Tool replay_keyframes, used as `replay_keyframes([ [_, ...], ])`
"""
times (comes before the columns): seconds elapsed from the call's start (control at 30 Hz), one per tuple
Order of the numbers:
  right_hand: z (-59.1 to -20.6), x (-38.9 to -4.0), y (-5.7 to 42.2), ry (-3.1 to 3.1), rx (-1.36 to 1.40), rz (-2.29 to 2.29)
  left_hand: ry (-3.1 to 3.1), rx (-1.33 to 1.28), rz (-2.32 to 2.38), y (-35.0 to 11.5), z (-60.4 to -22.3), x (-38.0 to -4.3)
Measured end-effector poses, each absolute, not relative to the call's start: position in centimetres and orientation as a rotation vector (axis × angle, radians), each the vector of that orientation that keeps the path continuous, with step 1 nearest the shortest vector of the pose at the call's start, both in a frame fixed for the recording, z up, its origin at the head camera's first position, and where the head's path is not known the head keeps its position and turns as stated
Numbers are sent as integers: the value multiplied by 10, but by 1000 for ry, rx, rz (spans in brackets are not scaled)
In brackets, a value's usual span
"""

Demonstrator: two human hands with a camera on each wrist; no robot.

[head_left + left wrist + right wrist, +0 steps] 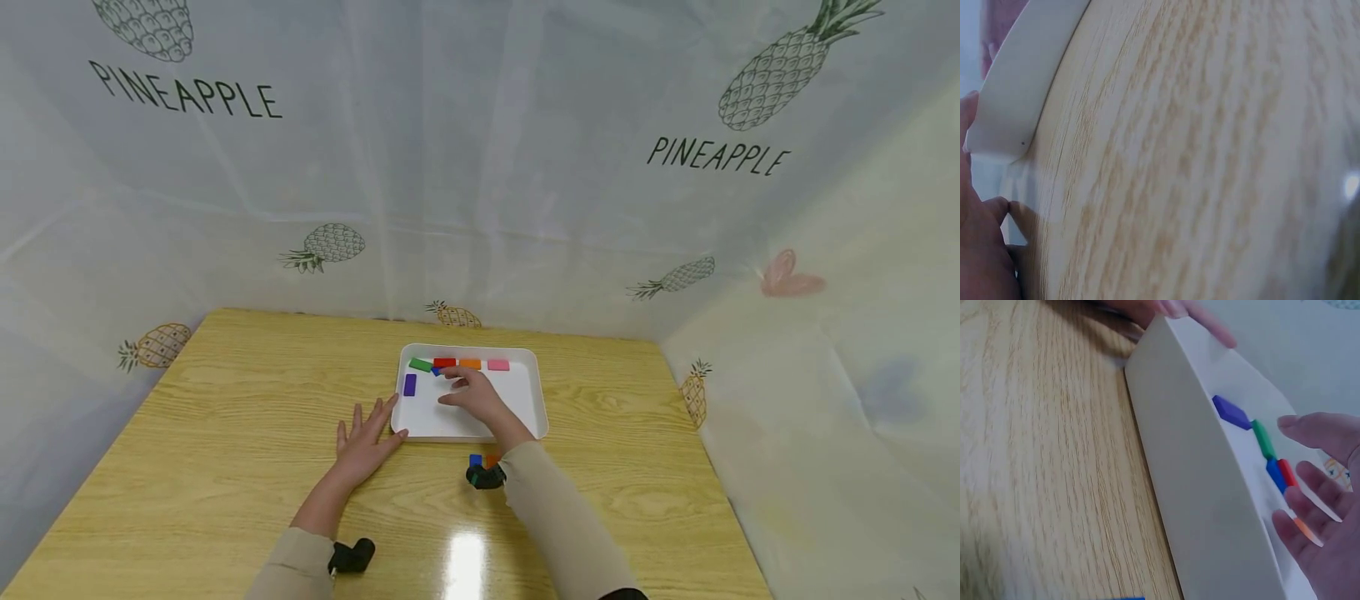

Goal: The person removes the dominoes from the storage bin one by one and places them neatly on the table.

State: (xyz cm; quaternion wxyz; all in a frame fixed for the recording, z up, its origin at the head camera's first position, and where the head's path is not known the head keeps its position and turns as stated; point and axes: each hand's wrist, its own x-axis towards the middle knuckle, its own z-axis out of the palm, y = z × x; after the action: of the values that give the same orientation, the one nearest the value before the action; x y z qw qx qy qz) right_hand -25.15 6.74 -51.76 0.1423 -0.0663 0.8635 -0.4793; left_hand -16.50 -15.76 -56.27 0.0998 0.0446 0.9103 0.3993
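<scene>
A white rectangular tray (450, 429) lies on the table. Inside along its far side are green (421, 364), red (445, 362), orange (470, 364) and pink (498, 365) blocks. A purple block (409, 384) lies by the left wall, and a blue block (1275, 475) touches or nearly touches the red one. Over the tray, my right hand (480, 397) reaches towards the blue block with its fingers spread and slightly bent, holding nothing. My left hand (362, 450) lies at the tray's left side, fingers spread, thumb and forefinger touching the rim.
In front of the tray, another blue block (476, 459) and an orange block (492, 460) lie on the wooden table (285, 400), partly hidden by the right wrist's black camera mount (483, 477). Pineapple-printed curtains (480, 167) hang behind and beside the table.
</scene>
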Motion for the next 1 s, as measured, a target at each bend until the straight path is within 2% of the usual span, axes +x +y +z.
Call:
replay_keyframes([
  [0.2,-524,-263,57,2570,-164,-1320,2715,141,1175,-159,-563,-164],
  [0.53,-534,-275,53,2624,-291,-1230,2723,136,1194,-156,-562,-162],
  [0.73,-538,-278,56,2652,-360,-1125,2714,136,1198,-155,-560,-162],
  [1.0,-537,-276,57,2637,-305,-1091,2725,131,1188,-155,-559,-162],
])
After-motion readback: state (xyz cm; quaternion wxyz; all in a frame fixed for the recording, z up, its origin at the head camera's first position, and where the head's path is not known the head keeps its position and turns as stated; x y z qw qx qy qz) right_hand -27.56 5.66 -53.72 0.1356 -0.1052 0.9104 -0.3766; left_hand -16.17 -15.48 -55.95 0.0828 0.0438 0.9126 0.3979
